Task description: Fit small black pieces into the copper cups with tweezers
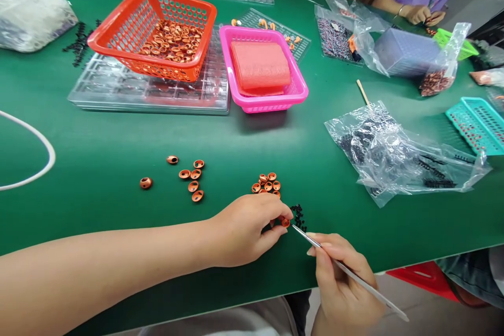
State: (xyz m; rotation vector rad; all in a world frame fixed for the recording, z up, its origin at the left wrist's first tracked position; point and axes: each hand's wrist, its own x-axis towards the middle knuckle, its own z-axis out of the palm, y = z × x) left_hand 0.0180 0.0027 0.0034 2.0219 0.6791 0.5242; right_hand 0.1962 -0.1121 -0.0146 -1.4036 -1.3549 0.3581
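Between the thumb and fingertips of my left hand (248, 228) is a small copper-coloured cup-shaped shell (285, 222). My right hand (346, 281) grips slim metal tweezers (350, 272), whose tip points at that shell; I cannot tell whether it touches. Tiny black pieces (298, 216) lie in a loose pile just beyond the tip. Several more copper shells (268, 186) sit in a cluster behind my left hand, partly hidden by it. Farther left, other shells (196, 174) are scattered on the green table (129, 136), with a rounder one (145, 182) at the end.
Behind stand an orange basket (153, 60) of copper shells on clear trays (118, 86) and a pink basket (271, 102) with a reddish foam block (260, 65). Clear bags (405, 157) of black parts lie right. A white cable (51, 155) curves in left. Co-workers' hands (423, 14) show across the table.
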